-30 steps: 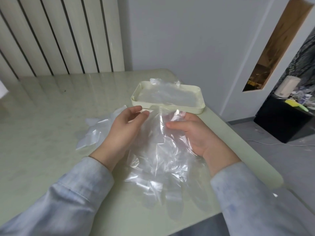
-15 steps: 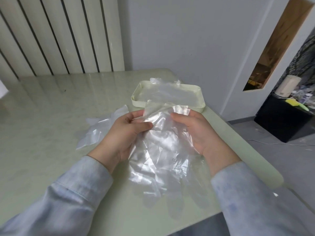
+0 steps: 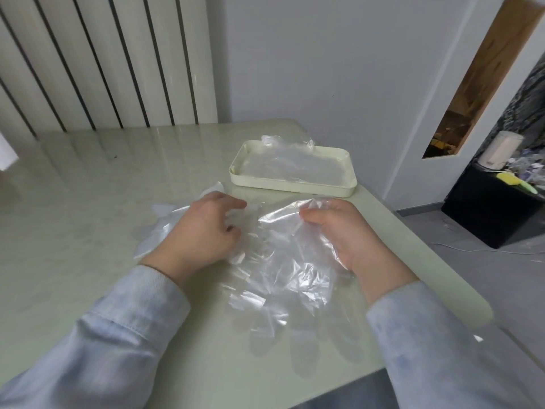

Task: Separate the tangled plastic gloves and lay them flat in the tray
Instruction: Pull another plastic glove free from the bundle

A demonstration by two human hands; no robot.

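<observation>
A crumpled bunch of clear plastic gloves (image 3: 280, 267) lies on the pale green table between my hands, its fingers pointing toward me. My right hand (image 3: 339, 234) grips the cuff edge of the top glove in curled fingers and holds it lifted. My left hand (image 3: 203, 231) lies on the left side of the bunch, fingers curled and pinching a plastic layer there. More clear gloves (image 3: 159, 228) spread out under and left of that hand. Behind them stands the cream tray (image 3: 295, 185) with flattened gloves (image 3: 295, 163) inside.
The table's right edge (image 3: 427, 255) runs close beside my right hand, and its front edge is just below the glove fingers. A ribbed white radiator wall (image 3: 103, 60) stands behind the table. A black cabinet (image 3: 495, 214) with clutter is on the floor to the right.
My hands have drawn apart: the right pulled the cuff to the right, the left moved left and down onto the table. The cuff edge is stretched between them.
</observation>
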